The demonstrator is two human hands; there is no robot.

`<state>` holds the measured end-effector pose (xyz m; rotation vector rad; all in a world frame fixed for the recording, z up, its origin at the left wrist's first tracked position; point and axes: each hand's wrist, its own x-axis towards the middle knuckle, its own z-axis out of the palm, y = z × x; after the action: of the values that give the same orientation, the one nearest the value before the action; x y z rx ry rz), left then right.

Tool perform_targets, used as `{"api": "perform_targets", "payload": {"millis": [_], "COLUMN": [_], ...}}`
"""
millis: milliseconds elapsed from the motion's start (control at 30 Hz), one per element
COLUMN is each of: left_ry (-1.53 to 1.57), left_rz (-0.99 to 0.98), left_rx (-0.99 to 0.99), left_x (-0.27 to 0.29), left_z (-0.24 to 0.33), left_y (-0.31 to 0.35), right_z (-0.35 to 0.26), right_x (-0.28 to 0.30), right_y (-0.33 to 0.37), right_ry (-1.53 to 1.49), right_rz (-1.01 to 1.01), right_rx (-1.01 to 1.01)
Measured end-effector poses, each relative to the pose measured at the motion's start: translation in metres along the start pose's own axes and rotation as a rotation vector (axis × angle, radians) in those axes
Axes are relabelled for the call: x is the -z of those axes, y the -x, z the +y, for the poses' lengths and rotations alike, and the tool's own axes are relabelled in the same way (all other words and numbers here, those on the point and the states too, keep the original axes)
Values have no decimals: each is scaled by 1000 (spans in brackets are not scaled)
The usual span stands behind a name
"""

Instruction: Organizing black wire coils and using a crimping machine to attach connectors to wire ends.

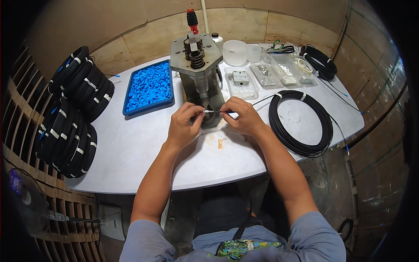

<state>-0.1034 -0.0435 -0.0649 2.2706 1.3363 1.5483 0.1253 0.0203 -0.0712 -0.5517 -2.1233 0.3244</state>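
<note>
In front of a metal bench press, my two hands meet with fingertips almost touching. My left hand pinches a small whitish tubular fitting between thumb and forefinger. Opposite it, my right hand grips a thin black cable end, with a bit of blue showing by the fingers. Whether the cable tip is inside the fitting is too small to tell. A coil of black cable tied with white tape lies by my right forearm, and a strand runs from it toward my right hand.
A blue tray of small blue plastic parts lies left of the press. Taped black cable coils are stacked at the left edge. Clear boxes of small parts, a white tub, pliers and another coil stand at back right.
</note>
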Motion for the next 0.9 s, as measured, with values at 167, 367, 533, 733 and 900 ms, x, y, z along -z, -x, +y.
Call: {"api": "perform_targets", "payload": {"millis": [167,367,533,733,900], "left_ry": [16,42,45,64,79], "left_rz": [-3,3,0,5,37], "left_rx": [-2,-21,-31,-13,-13], "left_x": [1,1,0,-1,-3], "left_z": [1,3,4,6,5], "left_y": [0,0,0,2,0], "right_z": [-1,2,2,3,2], "right_x": [0,0,1,-1,2], "right_y": [-1,0,0,1,0], "right_ry": [4,23,14,7,24], "right_rz": [7,6,-16,-24,-28], "right_rx": [4,33,9,1,21]}}
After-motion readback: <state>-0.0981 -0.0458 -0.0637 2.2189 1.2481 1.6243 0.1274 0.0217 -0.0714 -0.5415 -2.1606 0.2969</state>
